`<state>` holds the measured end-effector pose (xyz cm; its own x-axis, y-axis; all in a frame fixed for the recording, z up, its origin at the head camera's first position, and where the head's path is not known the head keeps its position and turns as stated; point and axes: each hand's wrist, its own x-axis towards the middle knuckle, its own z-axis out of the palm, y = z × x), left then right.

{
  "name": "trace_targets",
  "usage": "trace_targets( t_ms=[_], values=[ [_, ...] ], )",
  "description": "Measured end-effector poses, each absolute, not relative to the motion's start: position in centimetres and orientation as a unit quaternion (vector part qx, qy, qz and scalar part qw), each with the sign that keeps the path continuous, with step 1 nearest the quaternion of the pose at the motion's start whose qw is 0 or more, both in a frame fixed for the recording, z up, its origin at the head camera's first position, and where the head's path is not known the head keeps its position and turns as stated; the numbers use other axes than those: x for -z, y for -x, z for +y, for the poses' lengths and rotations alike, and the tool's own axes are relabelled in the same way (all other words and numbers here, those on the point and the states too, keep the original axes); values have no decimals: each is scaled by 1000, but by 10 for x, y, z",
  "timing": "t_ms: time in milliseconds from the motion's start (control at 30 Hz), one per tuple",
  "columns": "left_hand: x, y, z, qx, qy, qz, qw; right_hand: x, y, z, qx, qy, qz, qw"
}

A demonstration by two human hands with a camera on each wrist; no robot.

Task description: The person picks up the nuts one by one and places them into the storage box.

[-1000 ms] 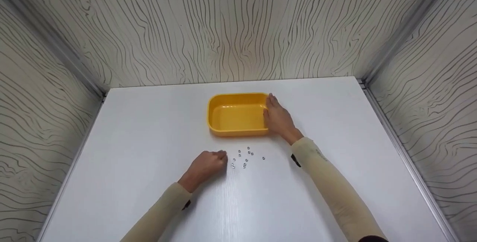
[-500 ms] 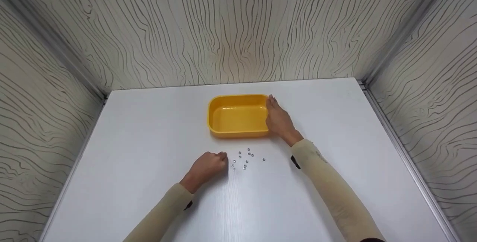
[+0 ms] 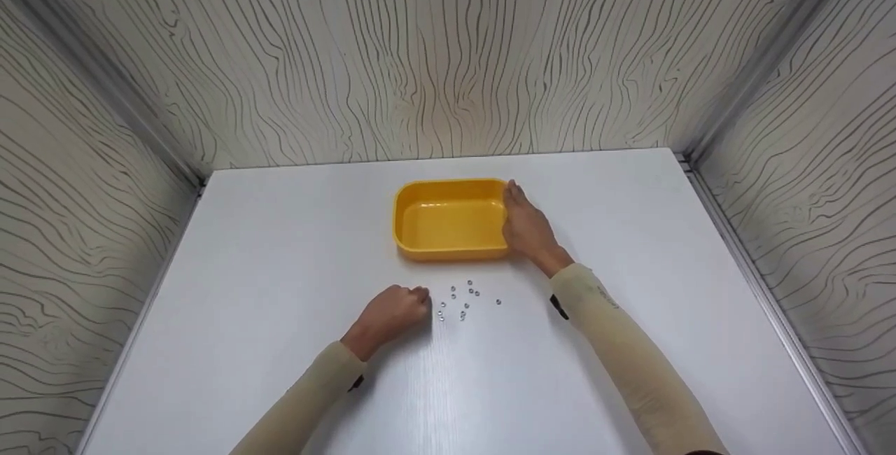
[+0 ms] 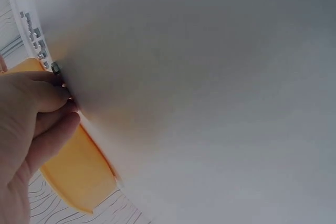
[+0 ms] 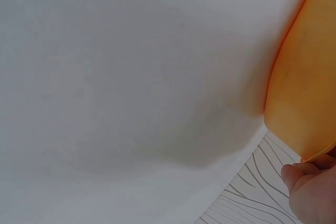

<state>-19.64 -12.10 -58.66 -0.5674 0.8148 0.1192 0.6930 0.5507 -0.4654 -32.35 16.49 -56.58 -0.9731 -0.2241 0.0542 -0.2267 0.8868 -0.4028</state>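
Note:
A yellow plastic tray [image 3: 451, 227] sits on the white table, its inside visible and bare. My right hand [image 3: 528, 224] grips the tray's right wall; in the right wrist view its curled fingers [image 5: 310, 174] are at the rim, partly cut off by the frame. Several small metal nuts [image 3: 467, 306] lie scattered in front of the tray. My left hand [image 3: 392, 315] rests on the table just left of them, fingers curled. In the left wrist view thumb and fingers come together by one dark nut [image 4: 55, 68]; whether they pinch it is hidden.
The white table [image 3: 280, 245] ends at a wood-grain patterned wall [image 3: 448, 56] behind the tray. Similar panels stand at left and right, with metal rails [image 3: 763, 343] along the table's sides.
The right thumb has closed in against the tray's wall. Tray, nuts and left hand keep their places relative to each other; the whole head view has shifted slightly.

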Motion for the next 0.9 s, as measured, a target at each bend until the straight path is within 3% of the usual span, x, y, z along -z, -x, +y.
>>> trace_targets(
  t_ms=[333, 900],
  values=[
    [586, 200, -120, -166, 439, -869, 155, 564, 324, 166, -200, -147, -968, 31],
    [585, 200, -121, -155, 443, -868, 164, 567, 322, 164, -205, -126, -970, 25]
  ],
)
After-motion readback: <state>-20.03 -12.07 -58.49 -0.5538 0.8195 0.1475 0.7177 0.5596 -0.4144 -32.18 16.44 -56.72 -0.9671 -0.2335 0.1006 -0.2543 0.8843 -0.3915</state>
